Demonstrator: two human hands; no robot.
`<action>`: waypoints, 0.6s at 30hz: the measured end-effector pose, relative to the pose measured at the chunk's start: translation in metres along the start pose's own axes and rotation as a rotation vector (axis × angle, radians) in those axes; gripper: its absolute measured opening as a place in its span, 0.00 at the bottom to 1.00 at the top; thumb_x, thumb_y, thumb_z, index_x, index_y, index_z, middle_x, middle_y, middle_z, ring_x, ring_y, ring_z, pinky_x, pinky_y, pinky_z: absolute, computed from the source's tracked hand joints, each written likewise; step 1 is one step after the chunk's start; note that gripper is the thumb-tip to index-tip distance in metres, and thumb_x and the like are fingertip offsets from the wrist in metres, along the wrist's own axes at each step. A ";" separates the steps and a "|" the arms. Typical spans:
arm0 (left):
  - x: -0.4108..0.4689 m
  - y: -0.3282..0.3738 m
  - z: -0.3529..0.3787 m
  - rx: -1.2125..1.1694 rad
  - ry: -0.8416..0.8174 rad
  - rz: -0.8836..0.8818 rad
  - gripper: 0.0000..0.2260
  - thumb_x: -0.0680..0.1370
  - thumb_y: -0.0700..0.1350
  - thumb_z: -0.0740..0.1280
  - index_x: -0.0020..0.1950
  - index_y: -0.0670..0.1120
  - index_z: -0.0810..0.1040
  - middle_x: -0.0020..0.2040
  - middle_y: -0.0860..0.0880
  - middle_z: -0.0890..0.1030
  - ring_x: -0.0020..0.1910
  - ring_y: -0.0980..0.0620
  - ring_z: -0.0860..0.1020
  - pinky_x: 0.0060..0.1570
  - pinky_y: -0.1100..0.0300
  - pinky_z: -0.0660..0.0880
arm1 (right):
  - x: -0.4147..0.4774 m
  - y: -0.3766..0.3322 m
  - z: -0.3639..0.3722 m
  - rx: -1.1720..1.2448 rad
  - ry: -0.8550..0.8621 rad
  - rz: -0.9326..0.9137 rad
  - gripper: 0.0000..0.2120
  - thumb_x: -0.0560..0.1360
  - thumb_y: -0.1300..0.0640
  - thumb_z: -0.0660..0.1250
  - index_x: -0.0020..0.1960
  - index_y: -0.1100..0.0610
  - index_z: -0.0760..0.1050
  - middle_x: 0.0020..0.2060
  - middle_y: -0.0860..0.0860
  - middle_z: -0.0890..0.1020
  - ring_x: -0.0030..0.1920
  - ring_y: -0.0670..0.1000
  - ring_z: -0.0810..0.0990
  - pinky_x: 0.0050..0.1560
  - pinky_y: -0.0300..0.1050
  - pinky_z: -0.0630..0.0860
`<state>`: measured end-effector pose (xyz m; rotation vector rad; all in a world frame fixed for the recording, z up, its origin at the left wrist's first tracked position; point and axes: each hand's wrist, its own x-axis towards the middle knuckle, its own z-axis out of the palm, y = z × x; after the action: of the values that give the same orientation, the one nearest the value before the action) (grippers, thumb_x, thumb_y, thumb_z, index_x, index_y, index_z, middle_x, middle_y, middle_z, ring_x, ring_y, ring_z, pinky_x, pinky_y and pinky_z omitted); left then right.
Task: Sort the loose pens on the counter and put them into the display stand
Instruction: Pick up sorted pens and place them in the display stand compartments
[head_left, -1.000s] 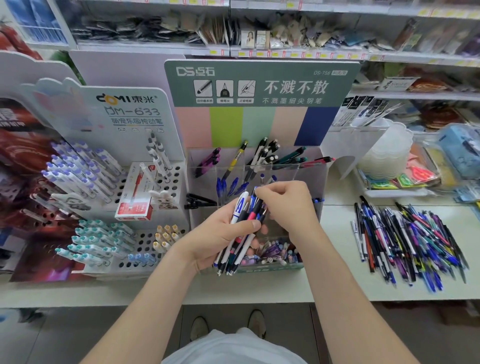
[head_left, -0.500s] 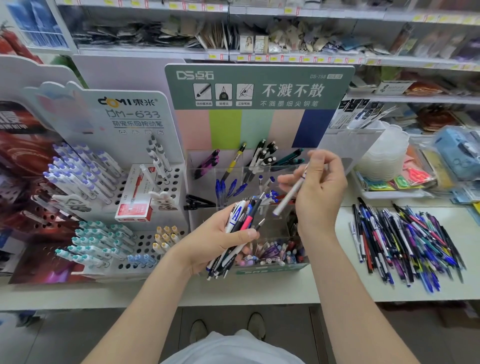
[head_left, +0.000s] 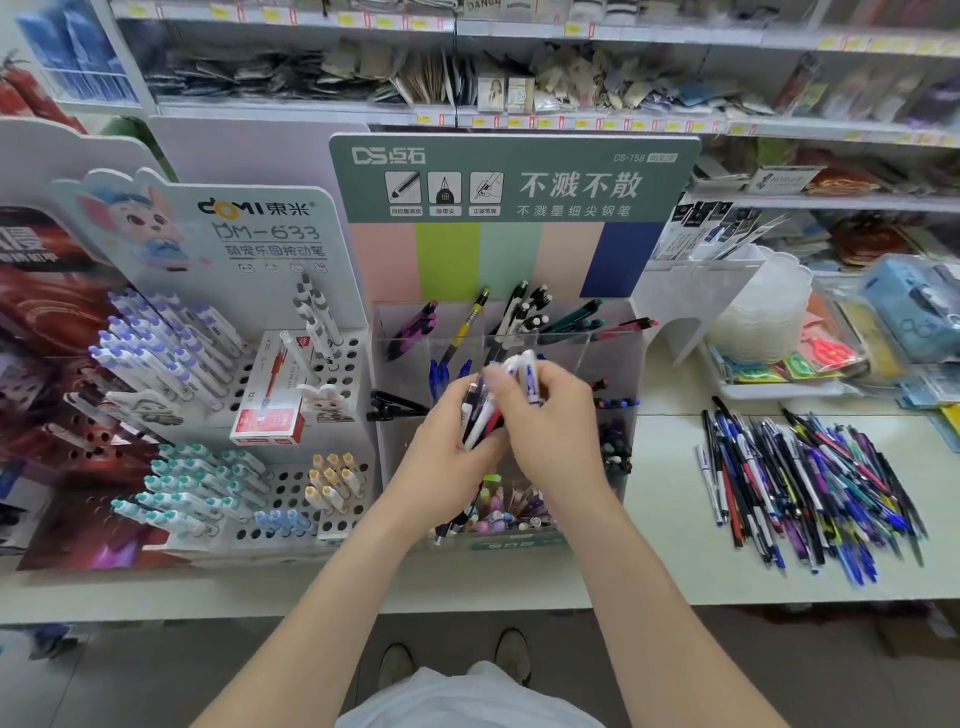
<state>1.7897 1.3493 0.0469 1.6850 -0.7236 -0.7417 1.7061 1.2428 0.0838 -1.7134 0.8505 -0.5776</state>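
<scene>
Right now the left hand (head_left: 447, 467) is curled round a mixed bundle of slim plastic pens (head_left: 480, 418), gripping them upright in front of the clear acrylic display stand with the green header (head_left: 613, 364). The right hand (head_left: 556, 431) pinches a white pen with blue print (head_left: 530, 376) at the bundle's top. Pulling it free could loosen that grip and spill pens into the wrong compartments. Most of the loose pens lie in a heap of many-coloured pens (head_left: 810, 478) toward the white counter's (head_left: 665, 545) right end.
</scene>
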 end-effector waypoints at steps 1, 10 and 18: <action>0.000 -0.001 -0.001 0.012 -0.014 -0.016 0.23 0.82 0.49 0.73 0.75 0.57 0.71 0.56 0.50 0.84 0.50 0.47 0.85 0.53 0.41 0.83 | 0.002 -0.001 0.000 0.060 0.106 -0.007 0.13 0.83 0.45 0.69 0.45 0.52 0.77 0.34 0.46 0.80 0.34 0.47 0.77 0.40 0.52 0.77; -0.009 -0.010 -0.007 -0.144 0.100 -0.048 0.06 0.86 0.48 0.67 0.62 0.54 0.75 0.42 0.53 0.80 0.41 0.53 0.80 0.46 0.55 0.77 | 0.032 -0.008 -0.045 -0.080 -0.008 -0.320 0.10 0.87 0.48 0.61 0.59 0.52 0.63 0.34 0.47 0.73 0.29 0.50 0.73 0.30 0.53 0.72; 0.003 -0.012 -0.007 -0.158 0.142 -0.078 0.03 0.86 0.46 0.66 0.59 0.50 0.74 0.38 0.55 0.79 0.41 0.52 0.81 0.50 0.48 0.80 | 0.061 -0.034 -0.037 -1.130 -0.531 -0.158 0.14 0.77 0.63 0.67 0.61 0.58 0.68 0.55 0.57 0.73 0.50 0.62 0.78 0.51 0.60 0.81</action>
<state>1.7984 1.3534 0.0365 1.6106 -0.4900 -0.7073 1.7255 1.1777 0.1250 -2.7811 0.6699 0.3825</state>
